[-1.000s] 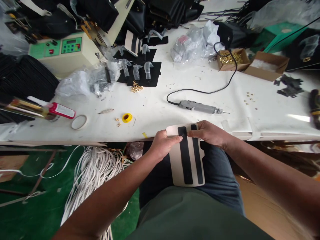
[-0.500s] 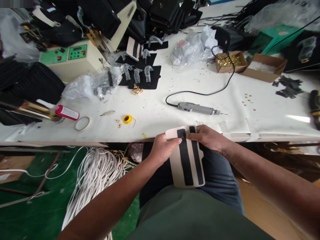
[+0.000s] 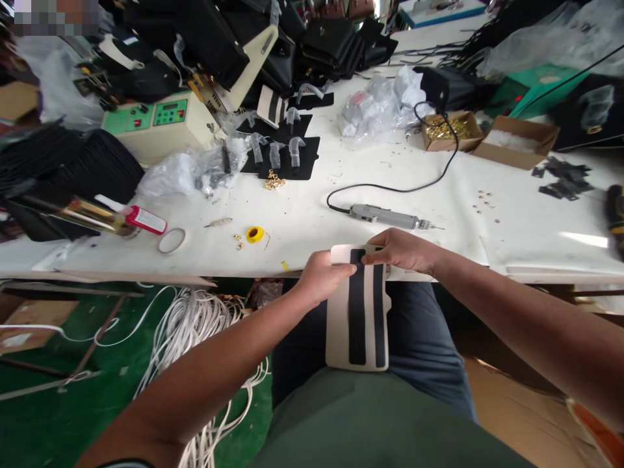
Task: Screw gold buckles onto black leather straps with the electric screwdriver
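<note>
A beige panel (image 3: 337, 325) with two black stripes, rounded at its corners, rests upright against my lap at the table's edge. My left hand (image 3: 325, 276) grips its upper left side, the thumb lying on the wider black stripe. At the upper right my right hand (image 3: 397, 252) holds the panel, thumb pressed near the top of that same stripe, close to the left thumb. Fingers behind the panel are hidden. Beyond the hands lies a grey electric screwdriver (image 3: 385, 216) with a black cord. A yellow tape roll (image 3: 254, 234) sits to the left.
Black panels with plastic-wrapped pieces (image 3: 307, 156) lie farther back. A box of gold hardware (image 3: 451, 130) stands beside a box of white pieces (image 3: 517, 142). A red-labelled bottle (image 3: 146, 219), a white tape ring (image 3: 171, 241) and a green-faced machine (image 3: 160, 123) are on the left.
The camera view has shifted slightly, so the table's things appear further right. The panel now stands straighter, and my right hand has moved a little up its edge. Both hands keep hold.
</note>
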A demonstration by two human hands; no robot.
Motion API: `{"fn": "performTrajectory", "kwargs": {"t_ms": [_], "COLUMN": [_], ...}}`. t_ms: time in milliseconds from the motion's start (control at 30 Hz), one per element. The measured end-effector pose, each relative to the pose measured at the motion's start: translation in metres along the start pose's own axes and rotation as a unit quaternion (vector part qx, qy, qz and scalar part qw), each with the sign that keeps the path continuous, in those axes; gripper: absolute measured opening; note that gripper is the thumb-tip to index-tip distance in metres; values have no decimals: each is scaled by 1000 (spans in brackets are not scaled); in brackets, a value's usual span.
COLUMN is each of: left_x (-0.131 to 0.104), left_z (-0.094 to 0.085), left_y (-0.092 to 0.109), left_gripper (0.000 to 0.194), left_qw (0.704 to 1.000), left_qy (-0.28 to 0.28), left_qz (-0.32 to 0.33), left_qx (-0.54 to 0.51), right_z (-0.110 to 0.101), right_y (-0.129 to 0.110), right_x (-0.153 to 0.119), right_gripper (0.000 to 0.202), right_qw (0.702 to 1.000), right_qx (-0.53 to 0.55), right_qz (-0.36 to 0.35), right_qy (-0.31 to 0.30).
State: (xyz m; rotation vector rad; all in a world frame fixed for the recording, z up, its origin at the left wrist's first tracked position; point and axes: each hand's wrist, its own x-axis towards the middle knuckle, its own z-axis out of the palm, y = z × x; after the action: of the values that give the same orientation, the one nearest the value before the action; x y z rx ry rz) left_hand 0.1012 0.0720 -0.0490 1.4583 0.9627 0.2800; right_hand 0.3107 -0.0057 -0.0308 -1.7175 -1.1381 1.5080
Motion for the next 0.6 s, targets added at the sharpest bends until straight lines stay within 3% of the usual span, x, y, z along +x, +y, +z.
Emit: {"fn": "performTrajectory", "kwargs": {"t_ms": [200,600], "left_x": [22,41], "left_z": [-4,-6], "left_y": [0,9], "left_gripper": [23,20], "left_qw": [999,987], "left_qy": [-6,-15], "left_qz": [-33,-9], "left_qx": [19,160], "right_z": [-2,8], "right_y": [4,-7], "right_x": [17,22], "right_gripper": [22,25], "right_qw": [999,983], "right_qx": [-38,-163], "right_qz": [20,34], "right_qy": [21,78]}}
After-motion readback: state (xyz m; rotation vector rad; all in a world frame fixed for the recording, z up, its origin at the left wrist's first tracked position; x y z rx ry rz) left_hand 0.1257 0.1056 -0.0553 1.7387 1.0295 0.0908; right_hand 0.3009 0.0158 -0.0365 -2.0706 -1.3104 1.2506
